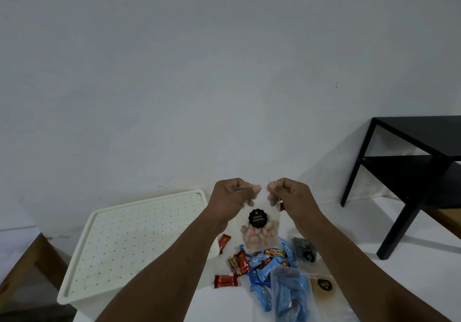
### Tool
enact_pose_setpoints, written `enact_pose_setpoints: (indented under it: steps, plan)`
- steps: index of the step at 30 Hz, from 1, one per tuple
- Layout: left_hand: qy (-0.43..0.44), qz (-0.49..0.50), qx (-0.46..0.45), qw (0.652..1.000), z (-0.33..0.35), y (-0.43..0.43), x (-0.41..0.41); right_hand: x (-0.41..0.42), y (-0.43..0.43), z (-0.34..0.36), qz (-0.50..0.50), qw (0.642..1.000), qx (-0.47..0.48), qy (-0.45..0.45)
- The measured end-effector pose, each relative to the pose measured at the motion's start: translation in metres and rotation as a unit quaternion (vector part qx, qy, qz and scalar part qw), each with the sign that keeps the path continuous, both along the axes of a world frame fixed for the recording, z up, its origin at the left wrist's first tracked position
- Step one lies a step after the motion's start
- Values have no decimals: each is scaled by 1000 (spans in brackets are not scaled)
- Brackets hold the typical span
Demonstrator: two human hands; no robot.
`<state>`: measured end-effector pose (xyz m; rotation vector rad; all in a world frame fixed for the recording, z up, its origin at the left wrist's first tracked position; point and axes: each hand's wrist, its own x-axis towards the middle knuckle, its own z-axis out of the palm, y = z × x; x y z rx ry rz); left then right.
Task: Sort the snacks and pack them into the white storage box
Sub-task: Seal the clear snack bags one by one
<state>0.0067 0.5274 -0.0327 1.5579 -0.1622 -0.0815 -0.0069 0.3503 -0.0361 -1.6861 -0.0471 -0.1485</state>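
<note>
Both hands are raised in front of the wall, each pinching a top corner of a frosted biscuit pouch. The left hand is closed on the pouch's upper left edge, thumb and fingertips pressed together over the plastic; the right hand grips the upper right corner the same way. The pouch hangs straight down between them, upright, with a round black label reading "Biskuit Gemrose" in its middle and pale pink and cream biscuits settled at the bottom.

Directly below the pouch, on the white surface, lies a heap of snacks: blue wrapped bars piled together, one wrapper marked "beng-beng" on top, and several small red wrapped chocolates scattered along the heap's left side. A dark pouch lies to the right of the heap, and a clear pouch with another black-labelled packet beside it lies nearer the person.

To the left of the arms stands the white storage box, its perforated lid on. A black side table stands far right.
</note>
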Motion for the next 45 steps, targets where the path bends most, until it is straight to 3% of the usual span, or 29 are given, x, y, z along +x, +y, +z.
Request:
enact_pose_setpoints:
  steps: [3, 8, 12, 15, 24, 28, 33, 41, 45]
  plan:
    - [12, -16, 6, 1000, 1, 3, -2, -2, -3, 0, 5, 1000, -13, -9]
    - [127, -92, -1, 988, 3, 18, -6, -4, -20, 7, 34, 994, -104, -31]
    - [130, -132, 16, 983, 3, 19, -7, 0, -17, 13, 59, 992, -111, -5]
    - [124, -128, 1, 984, -1, 11, -8, 2, -11, 8, 45, 995, -84, 8]
    - [51, -66, 83, 993, -19, 0, -6, 3, 4, -11, 11, 996, 62, 70]
    - [22, -33, 103, 994, -20, -4, -8, 6, 3, -16, 34, 987, 133, 84]
    - [-1, -30, 123, 992, -24, -2, -5, 4, -6, -20, 79, 982, 145, 91]
    - [-53, -34, 131, 989, -36, 1, -6, 17, -10, -11, -56, 961, 246, 111]
    - [-94, -47, 215, 971, -52, -8, -3, 22, -11, -5, -44, 952, 266, 143]
